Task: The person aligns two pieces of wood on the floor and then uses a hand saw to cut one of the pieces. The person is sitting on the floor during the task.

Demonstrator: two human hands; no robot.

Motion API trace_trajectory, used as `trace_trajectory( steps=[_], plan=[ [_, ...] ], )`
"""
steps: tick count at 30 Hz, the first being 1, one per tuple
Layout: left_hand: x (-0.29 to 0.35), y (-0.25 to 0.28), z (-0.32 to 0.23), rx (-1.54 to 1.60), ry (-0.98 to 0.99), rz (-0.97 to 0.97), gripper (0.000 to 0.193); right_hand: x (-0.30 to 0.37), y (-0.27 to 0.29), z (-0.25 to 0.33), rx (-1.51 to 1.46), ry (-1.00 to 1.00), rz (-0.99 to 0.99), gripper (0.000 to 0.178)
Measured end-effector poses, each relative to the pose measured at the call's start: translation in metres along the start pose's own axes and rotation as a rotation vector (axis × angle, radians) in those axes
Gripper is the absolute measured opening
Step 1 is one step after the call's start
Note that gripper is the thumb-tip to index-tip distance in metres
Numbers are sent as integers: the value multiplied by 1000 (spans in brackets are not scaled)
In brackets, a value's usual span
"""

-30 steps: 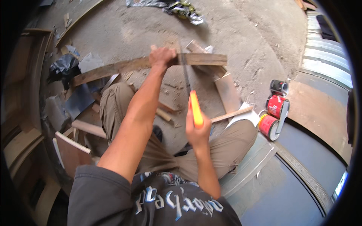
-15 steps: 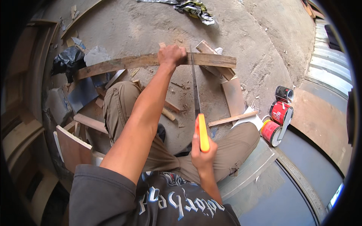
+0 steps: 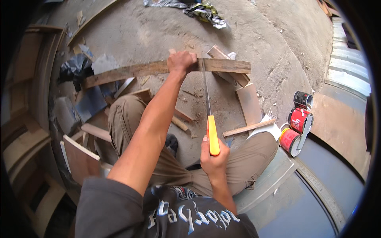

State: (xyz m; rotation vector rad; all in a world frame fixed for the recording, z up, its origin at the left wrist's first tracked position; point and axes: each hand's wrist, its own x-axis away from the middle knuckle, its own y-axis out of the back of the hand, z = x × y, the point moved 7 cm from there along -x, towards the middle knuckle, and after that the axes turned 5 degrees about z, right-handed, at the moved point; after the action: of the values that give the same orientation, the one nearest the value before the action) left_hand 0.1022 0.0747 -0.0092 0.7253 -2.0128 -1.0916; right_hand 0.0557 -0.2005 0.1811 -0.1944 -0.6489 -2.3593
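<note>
A long wooden plank (image 3: 131,70) lies across the view, its right part resting on a shorter wood block (image 3: 234,74). My left hand (image 3: 181,62) is closed over the plank, gripping it just left of the saw blade. In my right hand (image 3: 214,159) is the orange-yellow handle of a handsaw (image 3: 213,137). The narrow blade runs away from me and meets the plank close beside my left fist. Whether the teeth have sunk into the wood is too small to tell.
Three paint cans (image 3: 300,119) stand to the right, beside grey panels (image 3: 291,206). A thin wood strip (image 3: 249,127) lies near my right knee. Offcuts and a black plastic bag (image 3: 75,70) are at the left, next to wooden frames (image 3: 24,131). Crumpled foil-like wrapping (image 3: 204,14) lies beyond the plank.
The saw handle and my right hand have shifted slightly, and less blade shows beyond the plank. My left hand keeps its grip. The whole view has moved a little.
</note>
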Motion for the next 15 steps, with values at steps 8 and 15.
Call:
trace_trajectory(
  steps=[8, 15],
  plan=[
    [-4, -1, -5, -53, -78, 9, 50, -100, -38, -10, 49, 52, -75, 23],
    [5, 2, -7, -54, 1, 71, 51, -88, -40, -46, -28, 167, -125, 19]
  ],
)
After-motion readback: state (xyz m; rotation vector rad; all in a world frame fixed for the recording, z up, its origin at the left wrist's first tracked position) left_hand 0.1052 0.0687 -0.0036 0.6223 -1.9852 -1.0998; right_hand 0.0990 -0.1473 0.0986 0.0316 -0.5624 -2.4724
